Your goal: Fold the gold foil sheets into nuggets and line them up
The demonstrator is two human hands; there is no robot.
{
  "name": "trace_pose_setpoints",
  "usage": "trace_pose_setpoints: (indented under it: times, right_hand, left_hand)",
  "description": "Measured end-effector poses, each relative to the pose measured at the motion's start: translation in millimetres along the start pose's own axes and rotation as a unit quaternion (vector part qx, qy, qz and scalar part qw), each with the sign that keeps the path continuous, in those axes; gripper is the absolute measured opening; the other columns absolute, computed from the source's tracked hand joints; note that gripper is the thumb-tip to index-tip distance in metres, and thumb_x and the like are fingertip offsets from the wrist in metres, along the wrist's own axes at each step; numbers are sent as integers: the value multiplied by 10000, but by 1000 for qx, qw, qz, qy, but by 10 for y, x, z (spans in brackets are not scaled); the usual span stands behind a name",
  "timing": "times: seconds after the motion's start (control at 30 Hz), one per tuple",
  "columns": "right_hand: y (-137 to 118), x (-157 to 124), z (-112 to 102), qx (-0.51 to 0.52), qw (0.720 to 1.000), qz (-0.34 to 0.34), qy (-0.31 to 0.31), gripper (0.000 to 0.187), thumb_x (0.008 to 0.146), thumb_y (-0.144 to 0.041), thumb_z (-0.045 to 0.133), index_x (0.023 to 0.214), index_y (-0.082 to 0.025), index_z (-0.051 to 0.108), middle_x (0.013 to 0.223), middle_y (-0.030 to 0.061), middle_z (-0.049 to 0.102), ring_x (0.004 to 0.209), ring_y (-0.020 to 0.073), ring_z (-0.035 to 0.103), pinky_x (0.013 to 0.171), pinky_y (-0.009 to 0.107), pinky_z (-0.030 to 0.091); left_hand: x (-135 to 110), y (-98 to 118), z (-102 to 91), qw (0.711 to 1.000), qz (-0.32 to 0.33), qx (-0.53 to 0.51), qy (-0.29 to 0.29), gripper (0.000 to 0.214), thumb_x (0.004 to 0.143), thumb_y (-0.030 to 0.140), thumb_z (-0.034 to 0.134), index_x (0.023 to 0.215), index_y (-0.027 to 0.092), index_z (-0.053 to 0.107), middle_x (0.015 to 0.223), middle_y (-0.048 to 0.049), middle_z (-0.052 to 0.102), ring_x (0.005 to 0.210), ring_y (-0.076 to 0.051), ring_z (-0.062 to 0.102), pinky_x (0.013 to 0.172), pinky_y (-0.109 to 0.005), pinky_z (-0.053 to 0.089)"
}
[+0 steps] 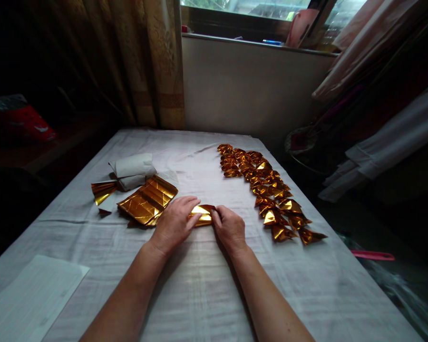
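One shiny gold foil strip, low over the white tablecloth, is held, seemingly for steadiness, by the loosely bent fingers of the left hand and the tightly pinched ones of the right hand, while the contents of the tall pink cup cannot be told.

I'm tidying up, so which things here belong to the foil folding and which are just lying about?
Job: gold foil piece between left hand and right hand; stacked gold foil sheets; folded foil pieces.

Apparently lying about: white paper sheet; pink container; pink handle.
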State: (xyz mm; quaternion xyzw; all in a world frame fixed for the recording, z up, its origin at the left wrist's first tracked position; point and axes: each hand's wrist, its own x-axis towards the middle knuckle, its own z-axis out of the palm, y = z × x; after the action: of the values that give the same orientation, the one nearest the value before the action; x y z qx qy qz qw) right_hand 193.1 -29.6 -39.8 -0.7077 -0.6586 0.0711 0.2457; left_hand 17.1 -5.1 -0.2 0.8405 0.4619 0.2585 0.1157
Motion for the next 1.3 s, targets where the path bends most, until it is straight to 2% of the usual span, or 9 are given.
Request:
trace_pose_setpoints:
  times: [0.1, 0.17, 0.23, 0.3, 0.5, 0.63, 0.83, 1.2, 1.3]
  right_hand:
    - [-20, 28, 8, -31, 999, 12, -9, 233, 977, -319, 522, 850, -215, 688, 806, 24, 736, 688, 138, 608, 594, 261, 253]
    - [-27, 48, 4, -41, 999, 16, -19, 249, 983, -338, 515, 847, -216, 685, 806, 25, 738, 679, 136, 603, 586, 265, 237]
    - [-29, 65, -7, -47, 998, 14, -29, 258, 985, -355, 511, 849, -221, 686, 807, 25, 740, 673, 134, 600, 579, 266, 226]
    - [-29, 72, -20, -52, 998, 11, -39, 267, 985, -371, 509, 851, -225, 687, 802, 26, 742, 669, 135, 602, 574, 265, 220]
    - [-28, -34, -44, -63, 996, -19, -67, 321, 991, -418, 484, 830, -227, 686, 746, 32, 739, 648, 145, 626, 570, 258, 235]
    - [-1, -160, -37, -63, 996, -33, -51, 321, 985, -412, 482, 813, -226, 680, 682, 24, 720, 608, 144, 623, 562, 255, 242]
    - [31, -235, -8, -11, 998, -50, 25, 310, 981, -355, 447, 808, -218, 665, 730, 24, 718, 641, 137, 626, 594, 242, 310]
    - [53, -235, 24, 15, 997, -56, 42, 195, 935, -301, 510, 886, -209, 675, 814, 22, 720, 690, 142, 642, 628, 237, 369]
    - [66, -233, 46, 20, 997, -52, 48, 174, 912, -283, 527, 962, -201, 672, 812, 20, 710, 694, 146, 643, 633, 237, 388]
  left_hand:
    - [-83, 161, 98, 998, 48, 12, -27, 204, 943, 235, 518, 1042, 200, 694, 1098, -68, 728, 1058, -219, 654, 986, -394, 514]
    - [-192, 206, 192, 998, 48, 45, -26, 230, 936, 223, 526, 1109, 173, 668, 1194, -94, 700, 1137, -243, 629, 1021, -419, 498]
    - [-318, 199, 286, 995, 46, 90, -8, 357, 913, 254, 570, 1251, 146, 607, 1341, -123, 623, 1279, -294, 540, 1096, -483, 430]
    - [-434, 172, 358, 991, 60, 115, -13, 449, 922, 300, 568, 1340, 138, 544, 1402, -127, 578, 1333, -298, 492, 1135, -502, 381]
    - [-636, 185, 425, 987, 82, 137, -23, 537, 953, 415, 519, 1422, 158, 472, 1439, -110, 549, 1356, -279, 471, 1154, -470, 355]
    - [-727, 225, 446, 986, 90, 137, -20, 549, 963, 435, 493, 1445, 177, 450, 1443, -97, 547, 1362, -270, 464, 1165, -459, 336]
    - [-772, 220, 489, 990, 69, 117, -27, 562, 966, 475, 467, 1456, 202, 444, 1456, -86, 536, 1381, -267, 442, 1166, -464, 329]
    - [-766, 228, 474, 991, 60, 110, -49, 561, 972, 491, 447, 1450, 199, 451, 1464, -89, 526, 1393, -263, 426, 1173, -468, 317]
    - [-762, 224, 466, 991, 63, 109, -50, 565, 972, 480, 452, 1462, 200, 433, 1462, -90, 528, 1398, -261, 418, 1176, -465, 314]
